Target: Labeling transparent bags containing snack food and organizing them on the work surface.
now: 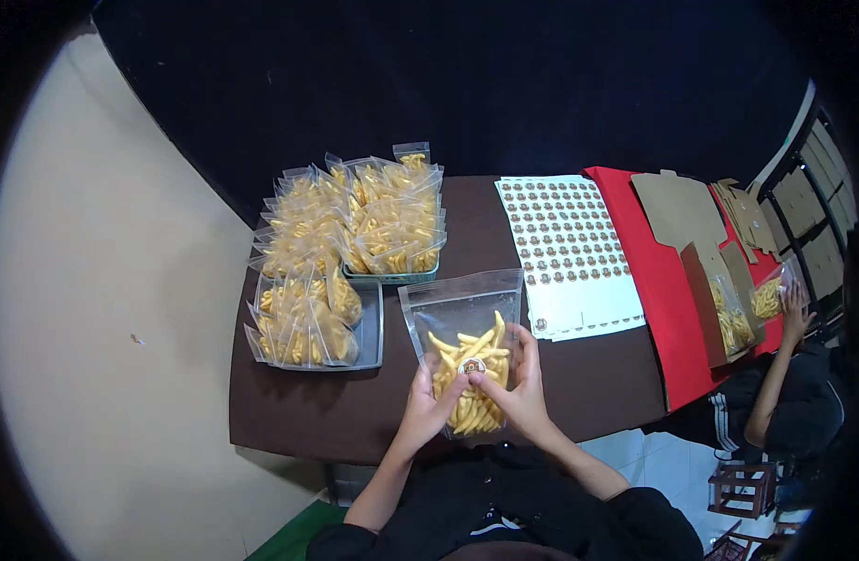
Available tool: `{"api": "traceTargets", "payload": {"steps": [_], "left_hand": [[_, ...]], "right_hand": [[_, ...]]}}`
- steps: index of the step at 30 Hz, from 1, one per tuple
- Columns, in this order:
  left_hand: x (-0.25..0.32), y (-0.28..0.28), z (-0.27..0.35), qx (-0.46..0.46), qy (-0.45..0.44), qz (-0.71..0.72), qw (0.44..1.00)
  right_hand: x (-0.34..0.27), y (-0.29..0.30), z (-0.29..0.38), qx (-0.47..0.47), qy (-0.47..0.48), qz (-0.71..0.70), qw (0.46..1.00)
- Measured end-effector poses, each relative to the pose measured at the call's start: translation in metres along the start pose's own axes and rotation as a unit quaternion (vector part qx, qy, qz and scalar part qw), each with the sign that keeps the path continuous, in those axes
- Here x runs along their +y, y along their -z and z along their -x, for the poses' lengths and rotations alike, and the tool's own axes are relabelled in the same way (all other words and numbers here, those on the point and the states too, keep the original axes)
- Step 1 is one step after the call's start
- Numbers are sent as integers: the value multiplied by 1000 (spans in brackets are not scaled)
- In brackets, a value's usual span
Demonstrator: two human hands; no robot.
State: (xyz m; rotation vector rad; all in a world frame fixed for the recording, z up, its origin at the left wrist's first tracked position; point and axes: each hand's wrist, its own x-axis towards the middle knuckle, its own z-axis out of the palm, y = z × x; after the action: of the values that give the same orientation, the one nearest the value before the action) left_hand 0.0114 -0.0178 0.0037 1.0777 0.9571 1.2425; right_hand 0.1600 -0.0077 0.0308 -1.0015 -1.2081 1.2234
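Between my two hands is a clear zip-top plastic pouch [464, 308] with yellow stick-shaped snacks in its lower part. My left hand [433, 400] grips the pouch's left side, and my right hand [524, 386] grips its right side. Both thumbs rest on a small round sticker [471, 366] on the pouch's front. The pouch is held above the front part of the brown-covered table [591, 393]. To the right, beyond my right hand, lies a stack of white sheets [577, 301] printed with rows of the same kind of round stickers.
Filled pouches crowd a grey tray [373, 329] and a green basket [401, 278] at left. On a red cloth [633, 252] at right stands an open cardboard box [703, 308] holding pouches. Beside it a co-worker's hand [794, 315] touches another pouch [767, 297]. Flattened cardboard [748, 217] lies behind.
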Motion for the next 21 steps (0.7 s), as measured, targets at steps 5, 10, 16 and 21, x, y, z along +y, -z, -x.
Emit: {"api": "traceTargets", "payload": {"steps": [5, 10, 16, 21], "left_hand": [[6, -2, -1, -12, 24, -10, 1000], [2, 0, -3, -8, 11, 6, 1000], [1, -2, 0, 5, 21, 9, 1000], [0, -8, -2, 43, 8, 29, 999]], "right_hand": [[-4, 4, -2, -6, -18, -45, 999], [-6, 5, -3, -8, -15, -46, 999], [-6, 4, -3, -1, -11, -44, 999], [0, -1, -4, 24, 9, 9, 1000]]}}
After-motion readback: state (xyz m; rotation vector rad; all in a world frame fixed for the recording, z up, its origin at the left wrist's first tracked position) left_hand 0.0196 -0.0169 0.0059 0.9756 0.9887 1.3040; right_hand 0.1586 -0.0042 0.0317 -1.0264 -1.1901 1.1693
